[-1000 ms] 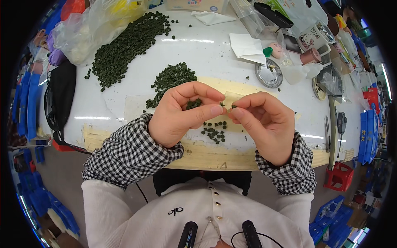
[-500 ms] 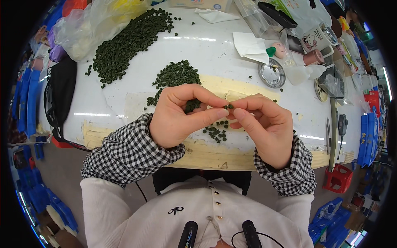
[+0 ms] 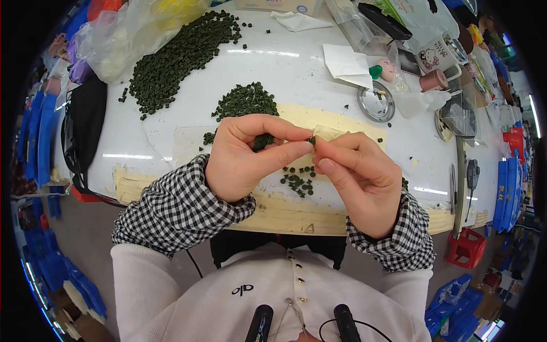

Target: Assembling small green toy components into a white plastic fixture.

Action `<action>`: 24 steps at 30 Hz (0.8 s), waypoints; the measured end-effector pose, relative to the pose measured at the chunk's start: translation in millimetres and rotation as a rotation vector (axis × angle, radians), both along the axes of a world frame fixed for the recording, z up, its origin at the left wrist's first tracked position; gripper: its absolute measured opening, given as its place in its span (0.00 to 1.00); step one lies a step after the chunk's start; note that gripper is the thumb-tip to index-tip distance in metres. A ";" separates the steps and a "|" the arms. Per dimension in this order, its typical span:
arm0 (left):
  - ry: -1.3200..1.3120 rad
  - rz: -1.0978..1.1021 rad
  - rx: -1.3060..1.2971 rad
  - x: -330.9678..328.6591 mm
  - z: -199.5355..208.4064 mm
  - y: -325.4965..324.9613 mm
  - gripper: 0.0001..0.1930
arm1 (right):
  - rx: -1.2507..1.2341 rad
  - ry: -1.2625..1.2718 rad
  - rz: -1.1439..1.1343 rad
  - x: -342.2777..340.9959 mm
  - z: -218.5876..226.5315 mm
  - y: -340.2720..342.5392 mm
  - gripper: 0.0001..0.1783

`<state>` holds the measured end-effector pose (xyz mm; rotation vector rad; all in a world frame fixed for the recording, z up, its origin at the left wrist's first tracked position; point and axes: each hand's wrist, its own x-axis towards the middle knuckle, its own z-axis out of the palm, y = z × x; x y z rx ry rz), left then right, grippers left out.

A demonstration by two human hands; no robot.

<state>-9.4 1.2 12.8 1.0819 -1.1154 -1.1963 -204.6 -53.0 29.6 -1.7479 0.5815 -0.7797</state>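
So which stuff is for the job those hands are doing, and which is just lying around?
Seems part of the job:
- tiny dark green piece at the left hand's fingertips, right hand close by
- big green pile
- middle green pile
- little green cluster

Probably just lying around:
- white mug
- pink spool
- white paper

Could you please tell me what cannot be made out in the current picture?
All in the head view:
Small dark green piece between the fingers of the left hand: tiny and partly covered by fingers; whether the right hand grips it too is unclear.
Middle heap of small dark green pieces: its lower part is hidden by the left hand.
Pale box: cut off by the upper edge.
Blue plastic bins, lower left: blurred near the fisheye rim.
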 end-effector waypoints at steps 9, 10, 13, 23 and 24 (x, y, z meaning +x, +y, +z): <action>0.091 0.018 0.041 -2.5 0.8 -3.9 0.06 | -0.070 0.003 -0.024 1.3 2.5 0.0 0.16; 0.074 0.025 0.029 -2.4 -1.0 -4.2 0.06 | -0.073 -0.001 -0.024 1.3 2.4 -0.1 0.16; -0.065 0.011 -0.093 1.5 -2.6 -5.5 0.06 | -0.078 -0.012 -0.025 1.1 0.2 -0.4 0.17; -0.388 0.106 -0.300 5.4 0.0 -3.5 0.12 | 0.002 -0.063 -0.012 1.8 -4.6 -1.6 0.17; -0.409 0.109 -0.304 5.4 1.4 -3.1 0.12 | 0.011 -0.071 -0.013 1.9 -4.6 -1.4 0.17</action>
